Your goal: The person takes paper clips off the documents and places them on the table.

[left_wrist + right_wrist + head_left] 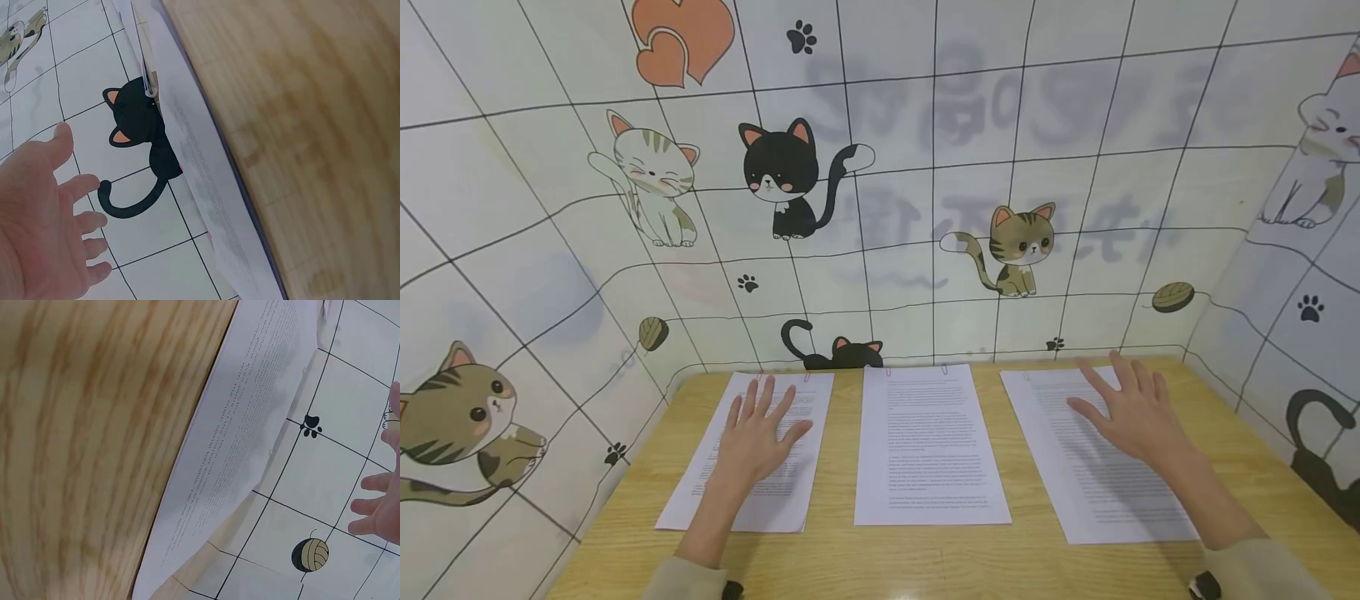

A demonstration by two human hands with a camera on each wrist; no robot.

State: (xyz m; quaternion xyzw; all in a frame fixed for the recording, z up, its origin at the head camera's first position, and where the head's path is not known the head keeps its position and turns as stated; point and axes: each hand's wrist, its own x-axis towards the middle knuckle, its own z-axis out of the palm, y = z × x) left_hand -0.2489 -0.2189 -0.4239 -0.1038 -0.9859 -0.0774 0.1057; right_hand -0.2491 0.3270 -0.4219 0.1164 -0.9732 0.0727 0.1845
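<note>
Three printed paper stacks lie in a row on the wooden table. Over the left stack [775, 500] my left hand [752, 442] is held with its fingers spread, and it holds nothing. In the left wrist view that hand [47, 231] hovers apart from the paper [200, 156]. The middle stack [925, 450] lies between my hands. My right hand [1138, 412], fingers spread and holding nothing, is above the right stack [1097, 492], covering part of its print. The right wrist view shows this hand [381, 506] clear of the sheets [219, 444].
Small paper clips sit on the stacks' far edges, such as a pink clip [888, 372] and a dark clip [944, 369] on the middle one. Behind the wooden table [835, 567] stands a white gridded wall covering [895, 317] with cartoon cats, also at both sides.
</note>
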